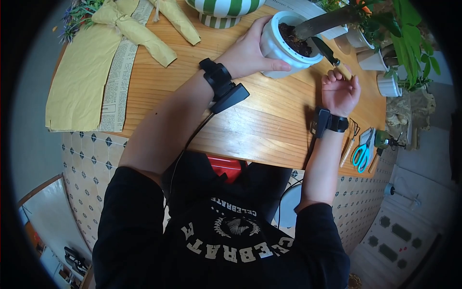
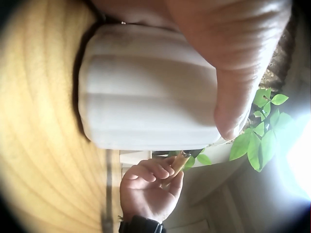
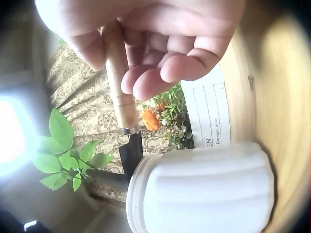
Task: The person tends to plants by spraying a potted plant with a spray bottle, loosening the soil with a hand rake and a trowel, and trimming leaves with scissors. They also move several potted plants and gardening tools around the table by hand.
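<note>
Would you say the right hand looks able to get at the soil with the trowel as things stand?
Probably yes: the right hand holds the trowel with its blade at the pot, though the trunk leans over some soil.

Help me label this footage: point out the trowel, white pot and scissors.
Trowel point(image 3: 124, 104), right wrist view: wooden handle.
White pot point(image 2: 148, 94), left wrist view: side wall.
Scissors point(image 1: 366, 150), head view: blue handles.

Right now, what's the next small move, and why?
I'd probably ease the trowel gently into the soil, clear of the stem. The right hand grips its wooden handle, its blade reaches over the rim of the pot, and the left hand holds the pot. Whether the tip touches soil isn't clear.
</note>
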Motion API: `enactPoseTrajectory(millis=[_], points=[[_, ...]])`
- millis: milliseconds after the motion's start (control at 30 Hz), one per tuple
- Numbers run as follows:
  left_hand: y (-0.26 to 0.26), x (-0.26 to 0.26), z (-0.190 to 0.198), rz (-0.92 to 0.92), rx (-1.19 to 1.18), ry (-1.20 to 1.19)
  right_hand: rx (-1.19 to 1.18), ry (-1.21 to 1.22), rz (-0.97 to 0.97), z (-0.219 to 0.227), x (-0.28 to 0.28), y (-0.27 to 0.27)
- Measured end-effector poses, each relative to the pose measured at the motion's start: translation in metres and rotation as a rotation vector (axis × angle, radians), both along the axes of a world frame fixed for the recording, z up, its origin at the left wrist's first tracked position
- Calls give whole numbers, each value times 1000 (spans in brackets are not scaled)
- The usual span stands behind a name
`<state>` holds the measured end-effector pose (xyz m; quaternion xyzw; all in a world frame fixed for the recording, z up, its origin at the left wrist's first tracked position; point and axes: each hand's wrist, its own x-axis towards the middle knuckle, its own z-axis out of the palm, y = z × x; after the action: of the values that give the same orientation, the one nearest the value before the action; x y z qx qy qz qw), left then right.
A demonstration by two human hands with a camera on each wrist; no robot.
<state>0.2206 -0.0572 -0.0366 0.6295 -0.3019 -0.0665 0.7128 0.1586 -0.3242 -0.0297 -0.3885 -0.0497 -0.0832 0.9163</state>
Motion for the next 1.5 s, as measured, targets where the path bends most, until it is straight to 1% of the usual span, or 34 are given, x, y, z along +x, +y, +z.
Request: enactPoseTrajectory(millis=[200, 300, 333, 467, 600, 733, 867, 900, 967, 1000, 1033, 1100, 1133, 1167, 1233, 1300, 1333, 1367, 1433, 1500], points=[[1, 2, -1, 46, 37, -49, 16, -10, 30, -3, -2, 0], [3, 0, 2, 96, 108, -65, 17, 6, 23, -6, -2, -1], [2, 1, 0, 101, 75, -81, 13, 13, 22, -7, -3, -1], [2, 1, 0, 103, 85, -58, -2, 33, -4, -9, -3, -2], [2, 0, -1, 161, 134, -88, 13, 18, 8, -13, -3, -7], [2, 1, -2, 156, 107, -91, 26, -5, -3, -16, -4, -9], [2, 2, -3, 177, 108, -117, 40, -34, -20, -6, -7, -18], [1, 1, -4, 180, 111, -122, 14, -87, -9, -1, -9, -25], [1, 1, -3, 159, 97, -96, -31, -98, -76, 18, -20, -30], [1, 1, -3, 145, 86, -83, -125, -124, -73, 29, -28, -36], [0, 1, -2, 139, 92, -73, -254, -109, -132, 39, -37, -41], [0, 2, -1, 132, 102, -56, -451, -19, -301, 57, -60, -40], [1, 2, -1, 131, 105, -49, -501, 14, -302, 65, -71, -43], [1, 2, 0, 125, 108, -42, -568, 78, -377, 69, -83, -42], [2, 1, 2, 117, 113, -25, -835, 154, -475, 70, -101, -47], [0, 2, -1, 131, 102, -43, -1105, 291, -586, 60, -120, -42], [0, 2, -2, 138, 98, -51, -1272, 292, -525, 55, -127, -44], [0, 2, -2, 138, 97, -56, -1251, 327, -529, 44, -135, -42], [0, 2, -2, 137, 96, -64, -1349, 290, -525, 32, -139, -28], [-1, 1, -2, 135, 89, -48, -1579, 242, -507, 28, -141, -17]])
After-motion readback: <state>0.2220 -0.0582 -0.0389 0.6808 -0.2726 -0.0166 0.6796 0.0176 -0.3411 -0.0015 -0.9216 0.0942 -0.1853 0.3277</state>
